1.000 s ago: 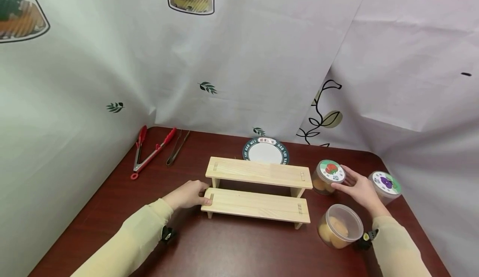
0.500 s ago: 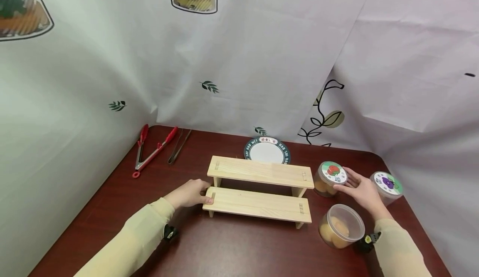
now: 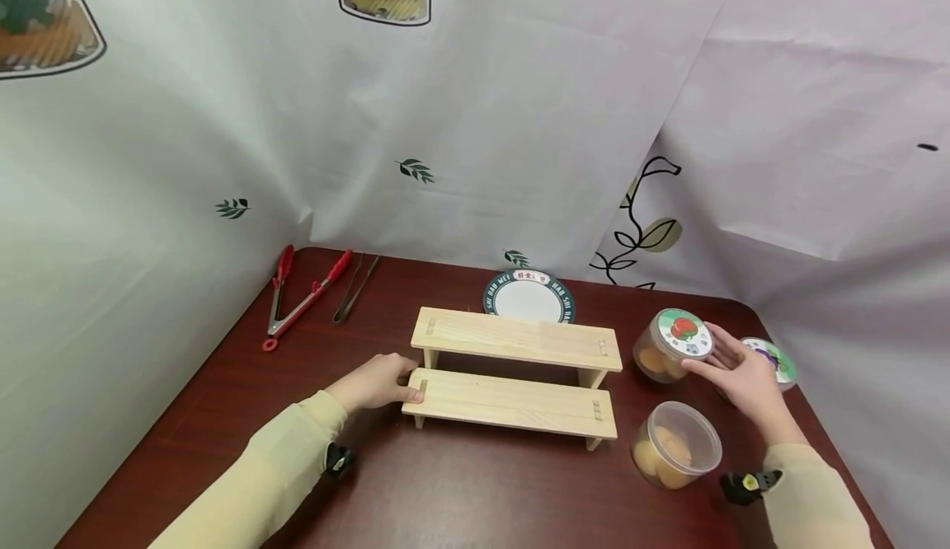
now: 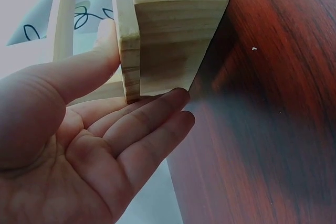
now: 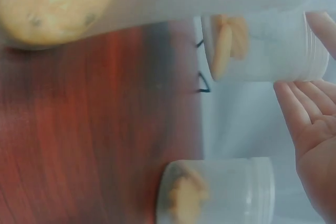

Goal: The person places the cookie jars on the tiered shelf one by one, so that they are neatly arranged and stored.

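My left hand (image 3: 380, 382) grips the left end of the lower step of a two-step wooden stand (image 3: 512, 401). In the left wrist view the thumb presses the board's top, and the fingers reach beside the end leg (image 4: 176, 40). With thumb and fingers, my right hand (image 3: 750, 380) holds a clear plastic jar (image 3: 656, 358) near its lid, which has a tomato picture. That jar leans slightly and appears raised off the table; cookies lie at its bottom (image 5: 231, 43). Partly behind the right hand stands another lidded jar (image 3: 779, 363) with a purple picture.
An uncovered clear tub (image 3: 701, 458) of round cookies stands right of the stand, nearest me. A round plate (image 3: 529, 297) lies behind the upper step. Red-handled tongs (image 3: 300, 310) and slim metal tongs (image 3: 352, 293) lie at the back left. White cloth (image 3: 482, 120) borders the table.
My right hand has moved rightward with the tomato-lid jar, lifting and tilting it. It now covers more of the purple-lid jar. The left hand keeps its grip on the stand.
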The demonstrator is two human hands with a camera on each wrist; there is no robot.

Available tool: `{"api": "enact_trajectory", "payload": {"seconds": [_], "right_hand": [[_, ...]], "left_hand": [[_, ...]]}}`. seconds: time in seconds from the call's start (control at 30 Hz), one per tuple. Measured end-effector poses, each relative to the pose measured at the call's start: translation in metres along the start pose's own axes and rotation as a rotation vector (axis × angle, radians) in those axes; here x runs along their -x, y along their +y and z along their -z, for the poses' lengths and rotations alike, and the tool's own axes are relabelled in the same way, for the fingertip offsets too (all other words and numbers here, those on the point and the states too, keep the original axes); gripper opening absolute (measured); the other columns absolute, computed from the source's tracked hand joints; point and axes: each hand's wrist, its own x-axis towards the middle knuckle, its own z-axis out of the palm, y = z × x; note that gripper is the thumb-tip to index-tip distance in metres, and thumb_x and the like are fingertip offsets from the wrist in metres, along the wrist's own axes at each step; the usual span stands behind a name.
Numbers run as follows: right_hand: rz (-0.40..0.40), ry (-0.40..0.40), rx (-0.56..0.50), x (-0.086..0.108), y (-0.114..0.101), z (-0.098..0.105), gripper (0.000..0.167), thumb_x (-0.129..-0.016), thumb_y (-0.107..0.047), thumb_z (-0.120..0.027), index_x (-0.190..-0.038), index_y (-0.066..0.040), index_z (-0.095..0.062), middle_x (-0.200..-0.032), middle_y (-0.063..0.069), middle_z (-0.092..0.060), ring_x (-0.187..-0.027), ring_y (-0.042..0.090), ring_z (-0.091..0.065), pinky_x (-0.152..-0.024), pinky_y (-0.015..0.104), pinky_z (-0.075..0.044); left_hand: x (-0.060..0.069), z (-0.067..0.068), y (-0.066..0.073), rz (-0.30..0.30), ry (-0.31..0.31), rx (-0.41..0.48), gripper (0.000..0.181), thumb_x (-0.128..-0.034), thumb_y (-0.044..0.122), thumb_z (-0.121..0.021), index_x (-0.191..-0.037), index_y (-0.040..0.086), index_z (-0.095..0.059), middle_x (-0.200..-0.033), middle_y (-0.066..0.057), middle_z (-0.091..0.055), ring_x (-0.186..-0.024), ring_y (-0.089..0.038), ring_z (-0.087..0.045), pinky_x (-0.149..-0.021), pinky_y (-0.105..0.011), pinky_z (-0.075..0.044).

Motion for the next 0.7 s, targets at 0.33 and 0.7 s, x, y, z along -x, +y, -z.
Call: {"api": "enact_trajectory", "payload": {"seconds": [0.33, 0.7], "right_hand": [[0.053, 0.103, -0.024, 0.015, -0.025, 0.01, 0.075, -0.081, -0.015, -0.076, -0.143, 0.0, -0.036, -0.141, 0.008, -0.045, -0.094, -0.023, -0.048, -0.076, 0.005, -0.042], [0.122, 0.165, -0.069, 0.028, -0.063, 0.004, 0.071, -0.077, -0.008, -0.079, -0.14, -0.009, -0.046, -0.12, -0.022, -0.056, -0.095, -0.018, -0.054, -0.075, 0.006, -0.044]], "left_hand": [[0.0, 0.0, 0.0, 0.002, -0.004, 0.005, 0.02, -0.0795, 0.026, -0.076, -0.084, 0.011, -0.063, -0.072, 0.004, -0.058, -0.066, -0.012, -0.048, -0.065, -0.03, -0.041], [0.0, 0.0, 0.001, 0.018, -0.009, 0.003, 0.024, -0.08, 0.026, -0.076, -0.092, 0.008, -0.066, -0.079, 0.002, -0.062, -0.07, -0.013, -0.051, -0.069, -0.032, -0.044]]}}
